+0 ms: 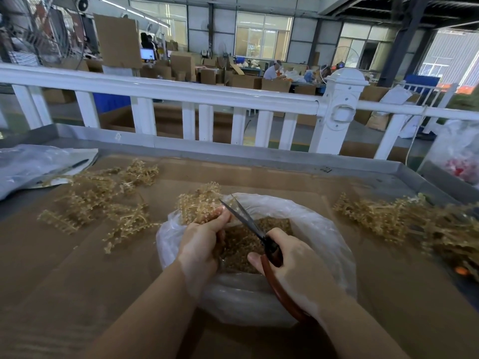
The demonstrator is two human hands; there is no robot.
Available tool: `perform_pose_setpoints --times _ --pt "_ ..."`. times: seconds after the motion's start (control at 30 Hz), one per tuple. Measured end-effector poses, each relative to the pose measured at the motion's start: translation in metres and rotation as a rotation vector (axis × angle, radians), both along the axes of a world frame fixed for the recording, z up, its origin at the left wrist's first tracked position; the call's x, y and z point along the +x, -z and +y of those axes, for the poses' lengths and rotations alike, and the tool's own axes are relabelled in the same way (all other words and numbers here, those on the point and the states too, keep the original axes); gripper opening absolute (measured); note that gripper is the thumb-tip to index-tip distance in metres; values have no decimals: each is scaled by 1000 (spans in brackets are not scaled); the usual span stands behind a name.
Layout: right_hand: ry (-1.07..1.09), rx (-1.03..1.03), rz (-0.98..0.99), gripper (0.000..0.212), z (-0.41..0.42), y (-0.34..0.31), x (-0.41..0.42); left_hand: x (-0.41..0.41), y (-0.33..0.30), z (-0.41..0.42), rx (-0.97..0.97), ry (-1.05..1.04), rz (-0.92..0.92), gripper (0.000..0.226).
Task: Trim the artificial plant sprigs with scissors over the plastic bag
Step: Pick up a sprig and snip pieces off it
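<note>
Scissors, dark-bladed with reddish-brown handles (248,224), are gaping in the right hand (293,265), its fingers curled round the handles. Left hand (204,244) is pinching a tan plastic sprig (199,206) at eleven o'clock of the clear plastic bag (329,244), probably so trimmings drop inside.

Two bare forearms reach in from the bottom edge of the head view, each ending in an uncovered hand: the left hand (201,244) and the right hand (290,260). No sleeve reaches as far as either arm shows, and neither hand wears a glove. No watch, band or ring shows on the wrists or on the visible fingers. The fingernails that can be seen are short and unpainted.
</note>
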State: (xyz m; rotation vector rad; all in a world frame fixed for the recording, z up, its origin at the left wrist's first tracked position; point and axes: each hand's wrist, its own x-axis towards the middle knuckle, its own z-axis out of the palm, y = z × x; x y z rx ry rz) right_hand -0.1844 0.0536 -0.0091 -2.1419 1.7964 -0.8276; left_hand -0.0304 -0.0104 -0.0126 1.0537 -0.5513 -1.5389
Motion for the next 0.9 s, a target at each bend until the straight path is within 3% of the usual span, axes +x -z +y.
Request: perform_pose_setpoints --times 0.63,0.73,0.9 --pt "-11 -30 40 30 -2 5 -1 2 -4 6 26 32 53 12" --pt "4 -15 -71 26 -3 0 -1 3 -4 7 13 79 27 15" --pt "60 15 -448 15 -11 -20 -3 -4 -10 11 -67 122 -137 22"
